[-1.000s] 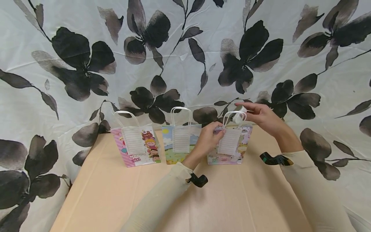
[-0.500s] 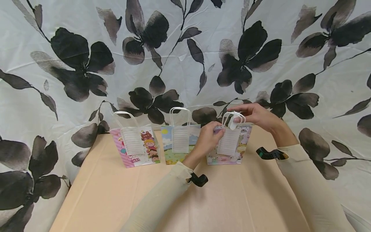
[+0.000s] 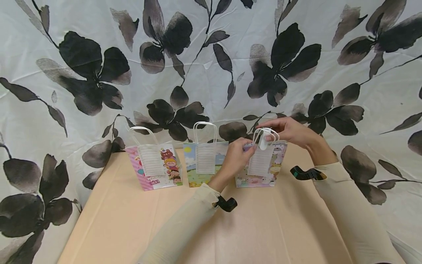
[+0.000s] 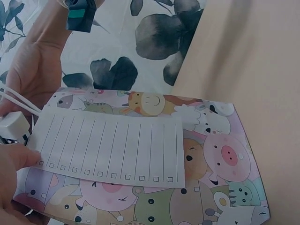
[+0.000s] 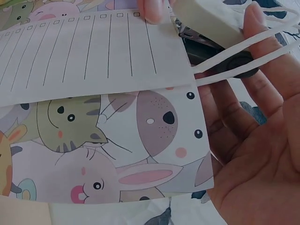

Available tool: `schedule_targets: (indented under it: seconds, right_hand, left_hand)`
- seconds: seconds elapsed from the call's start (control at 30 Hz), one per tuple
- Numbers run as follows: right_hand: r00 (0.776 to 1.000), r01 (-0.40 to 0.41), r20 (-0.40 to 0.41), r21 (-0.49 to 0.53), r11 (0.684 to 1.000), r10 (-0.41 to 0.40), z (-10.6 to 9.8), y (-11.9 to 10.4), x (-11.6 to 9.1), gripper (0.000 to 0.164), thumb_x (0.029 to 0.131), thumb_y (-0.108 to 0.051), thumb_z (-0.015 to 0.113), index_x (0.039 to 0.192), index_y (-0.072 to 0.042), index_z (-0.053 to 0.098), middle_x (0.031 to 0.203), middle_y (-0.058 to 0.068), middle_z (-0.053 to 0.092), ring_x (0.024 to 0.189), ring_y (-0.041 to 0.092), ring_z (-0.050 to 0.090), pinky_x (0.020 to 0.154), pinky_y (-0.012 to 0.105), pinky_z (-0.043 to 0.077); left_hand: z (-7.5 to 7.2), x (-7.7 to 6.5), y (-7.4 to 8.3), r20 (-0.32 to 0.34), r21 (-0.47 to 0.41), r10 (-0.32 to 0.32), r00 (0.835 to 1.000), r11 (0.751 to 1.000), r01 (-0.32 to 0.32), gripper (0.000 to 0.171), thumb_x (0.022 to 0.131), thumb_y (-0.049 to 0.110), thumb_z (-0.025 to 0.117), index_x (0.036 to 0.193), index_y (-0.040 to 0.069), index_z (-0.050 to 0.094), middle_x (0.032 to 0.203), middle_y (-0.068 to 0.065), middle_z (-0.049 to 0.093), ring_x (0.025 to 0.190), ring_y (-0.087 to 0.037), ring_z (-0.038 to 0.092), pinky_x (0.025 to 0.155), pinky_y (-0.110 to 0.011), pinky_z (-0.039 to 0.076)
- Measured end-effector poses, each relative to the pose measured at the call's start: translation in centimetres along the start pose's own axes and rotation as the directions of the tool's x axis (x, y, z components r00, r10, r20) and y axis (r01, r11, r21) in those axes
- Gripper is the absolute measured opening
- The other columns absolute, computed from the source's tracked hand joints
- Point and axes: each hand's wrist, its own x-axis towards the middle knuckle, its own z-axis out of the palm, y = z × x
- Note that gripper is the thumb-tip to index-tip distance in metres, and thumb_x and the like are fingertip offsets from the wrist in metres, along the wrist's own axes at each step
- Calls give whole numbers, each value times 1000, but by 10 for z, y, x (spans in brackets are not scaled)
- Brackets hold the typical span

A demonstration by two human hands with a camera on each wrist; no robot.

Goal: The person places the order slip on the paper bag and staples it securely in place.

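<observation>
A paper gift bag [image 3: 278, 163] printed with cartoon animals stands at the right of the row. Against its front lies a lined checklist sheet [image 4: 112, 150] with small boxes along one end. My left hand [image 3: 234, 157] pinches the sheet to the bag's top edge, thumb in front. My right hand [image 3: 293, 132] grips a small white stapler [image 5: 211, 21] with a dark base. The stapler sits between the white handles, its front end right at the sheet's top edge. In the right wrist view, the right thumb lies on its white top.
To the left stand two more gift bags, a blue-green one [image 3: 191, 170] and a pink-striped one [image 3: 143, 181], each with white handles and a lined sheet on its front. A tan tabletop [image 3: 244, 227] lies below; a floral cloth [image 3: 211, 84] hangs behind.
My right hand has moved left and slightly down, bringing the stapler in between the handles to the sheet's top edge. My left hand and the bags have stayed in place.
</observation>
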Motion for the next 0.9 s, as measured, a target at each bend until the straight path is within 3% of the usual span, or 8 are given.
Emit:
schedule_targets:
  seconds: [0.53, 0.77, 0.9]
  right_hand:
    - [1000, -12, -14, -12, 1000, 12, 0, -2, 1, 51, 92, -8, 76, 140, -6, 60, 117, 8, 72, 97, 32, 69, 83, 41, 56]
    - [996, -44, -77, -34, 998, 42, 2, -4, 0, 51, 90, -9, 78, 139, -7, 61, 116, 9, 70, 96, 30, 68, 81, 39, 55]
    - [999, -11, -52, -6, 1000, 11, 1, -1, 0, 50, 90, -7, 77, 137, -6, 62, 119, 7, 69, 96, 28, 68, 81, 38, 56]
  left_hand:
    - [0, 1, 2, -6, -2, -10, 1000, 1000, 10, 26, 100, 18, 66, 122, 4, 72, 108, -4, 66, 96, -10, 65, 88, -26, 55]
    - [0, 2, 0, -7, -10, -7, 1000, 1000, 6, 27, 101, 18, 66, 122, 4, 72, 107, -3, 65, 93, -9, 66, 85, -23, 55]
    - [1, 3, 1, -12, -10, -9, 1000, 1000, 9, 26, 101, 18, 66, 122, 3, 72, 106, -3, 65, 94, -10, 67, 86, -24, 56]
